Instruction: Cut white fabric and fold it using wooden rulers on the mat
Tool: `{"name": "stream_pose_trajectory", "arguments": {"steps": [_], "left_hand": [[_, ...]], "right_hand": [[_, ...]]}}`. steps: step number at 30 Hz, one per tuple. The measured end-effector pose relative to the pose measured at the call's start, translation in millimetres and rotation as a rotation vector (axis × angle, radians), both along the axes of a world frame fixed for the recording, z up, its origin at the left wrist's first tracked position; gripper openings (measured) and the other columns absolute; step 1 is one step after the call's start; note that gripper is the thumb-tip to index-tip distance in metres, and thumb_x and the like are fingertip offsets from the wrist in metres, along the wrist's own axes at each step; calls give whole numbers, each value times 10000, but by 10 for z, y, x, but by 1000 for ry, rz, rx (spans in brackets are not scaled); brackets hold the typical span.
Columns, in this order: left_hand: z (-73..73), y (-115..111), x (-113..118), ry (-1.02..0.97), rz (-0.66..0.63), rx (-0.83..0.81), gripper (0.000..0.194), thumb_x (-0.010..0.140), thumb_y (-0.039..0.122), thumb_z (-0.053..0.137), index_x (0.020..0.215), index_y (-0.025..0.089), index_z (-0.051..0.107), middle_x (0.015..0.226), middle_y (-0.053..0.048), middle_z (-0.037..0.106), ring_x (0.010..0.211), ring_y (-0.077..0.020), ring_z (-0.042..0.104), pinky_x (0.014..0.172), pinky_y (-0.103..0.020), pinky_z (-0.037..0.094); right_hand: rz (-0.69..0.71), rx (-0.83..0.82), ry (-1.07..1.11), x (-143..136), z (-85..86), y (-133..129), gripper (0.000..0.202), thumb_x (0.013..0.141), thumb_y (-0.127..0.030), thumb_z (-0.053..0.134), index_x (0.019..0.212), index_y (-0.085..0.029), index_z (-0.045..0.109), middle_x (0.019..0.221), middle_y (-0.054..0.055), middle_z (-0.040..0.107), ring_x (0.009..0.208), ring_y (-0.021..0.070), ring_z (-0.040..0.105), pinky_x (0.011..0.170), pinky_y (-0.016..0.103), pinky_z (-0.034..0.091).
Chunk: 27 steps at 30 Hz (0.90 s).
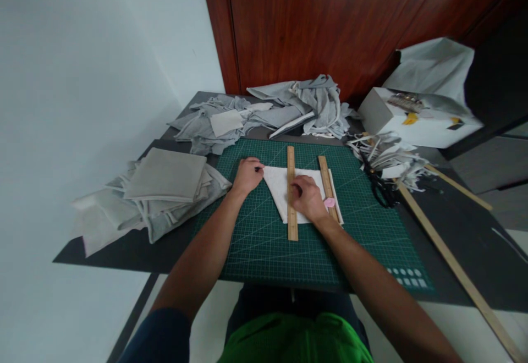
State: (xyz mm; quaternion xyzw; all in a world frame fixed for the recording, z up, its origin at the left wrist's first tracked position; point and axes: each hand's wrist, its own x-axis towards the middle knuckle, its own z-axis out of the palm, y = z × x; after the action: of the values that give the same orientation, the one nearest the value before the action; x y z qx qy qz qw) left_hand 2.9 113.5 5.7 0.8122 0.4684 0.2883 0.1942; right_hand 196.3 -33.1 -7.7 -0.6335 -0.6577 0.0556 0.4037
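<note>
A white piece of cloth (276, 186) lies on the green cutting mat (256, 253), its left edge slanting. My left hand (248, 175) pinches the cloth's upper left corner. Across the cloth, running away from me, lies a wooden ruler (292, 230). My right hand (308, 198) has its fingers curled together at the middle of this ruler, partly covering it and the cloth. A second, shorter wooden ruler (324, 171) rests near the cloth's right edge, partly behind my right wrist. Beside that wrist sits a small pink piece (329, 202), perhaps chalk.
Folded grey cloths (165, 176) are stacked at the left. Grey scraps (322, 104) are heaped at the back. On the right are black scissors (383, 190), a bundle of cloth strips (398, 157), a long wooden stick (445, 253) and a white box (383, 115).
</note>
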Motion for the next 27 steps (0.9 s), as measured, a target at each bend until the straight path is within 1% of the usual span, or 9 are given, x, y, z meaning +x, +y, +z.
{"name": "stream_pose_trajectory", "arguments": {"steps": [6,12,14,16,19,21,23,25,27], "left_hand": [[57,-49,16,14,-2,14,270,853,52,644,867,228,849,1051,-45,821,1144,-236,744,1145,-409,530],[97,-75,43,50,-4,28,254,869,70,635,864,229,834,1015,-53,817,1142,-252,730,1152,-443,494],[122,-110,58,52,1,50,241,877,89,639,902,228,835,1063,-61,813,1169,-259,709,1165,-459,477],[161,-186,82,40,-22,98,221,886,129,659,967,231,838,1197,-68,796,1252,-270,656,1185,-471,456],[223,-372,149,40,-168,148,258,900,210,693,1120,256,821,1398,-44,731,1405,-291,529,1212,-499,418],[248,-506,211,73,-313,119,379,908,245,697,1280,262,767,1454,-47,704,1452,-298,487,1221,-518,394],[256,-611,275,102,-417,80,546,895,269,710,1439,252,670,1510,-70,665,1492,-312,456,1227,-531,373],[254,-666,325,126,-479,44,676,889,293,717,1547,250,569,1567,-92,615,1535,-325,417,1237,-540,352],[245,-676,355,152,-510,12,741,901,323,710,1607,259,492,1619,-105,560,1576,-333,369,1253,-549,324]], "right_hand": [[7,-19,3,5,-13,10,263,850,-67,573,978,-212,751,1117,109,774,1105,283,687,1066,459,538],[64,9,13,19,-38,24,277,864,-56,553,960,-214,760,1128,107,791,1097,275,697,1049,473,554],[65,4,17,22,-36,24,283,867,-59,553,978,-218,758,1128,103,792,1101,275,695,1054,477,552],[64,1,18,22,-29,23,280,870,-68,551,994,-220,751,1116,102,790,1086,274,694,1054,477,552],[53,21,26,15,-21,21,261,864,-82,550,1005,-219,721,1090,110,774,1057,275,692,1036,467,554],[39,49,40,9,-21,21,260,836,-81,550,1011,-214,689,1059,118,755,1036,276,686,1000,452,561],[23,54,56,8,-26,19,278,780,-71,557,999,-215,651,1005,110,730,988,271,678,937,427,571],[10,40,67,13,-33,16,295,719,-70,568,966,-225,611,953,90,697,936,261,664,878,403,571],[6,36,75,22,-41,15,302,688,-80,581,950,-230,584,941,80,675,904,255,652,846,394,567]]}}
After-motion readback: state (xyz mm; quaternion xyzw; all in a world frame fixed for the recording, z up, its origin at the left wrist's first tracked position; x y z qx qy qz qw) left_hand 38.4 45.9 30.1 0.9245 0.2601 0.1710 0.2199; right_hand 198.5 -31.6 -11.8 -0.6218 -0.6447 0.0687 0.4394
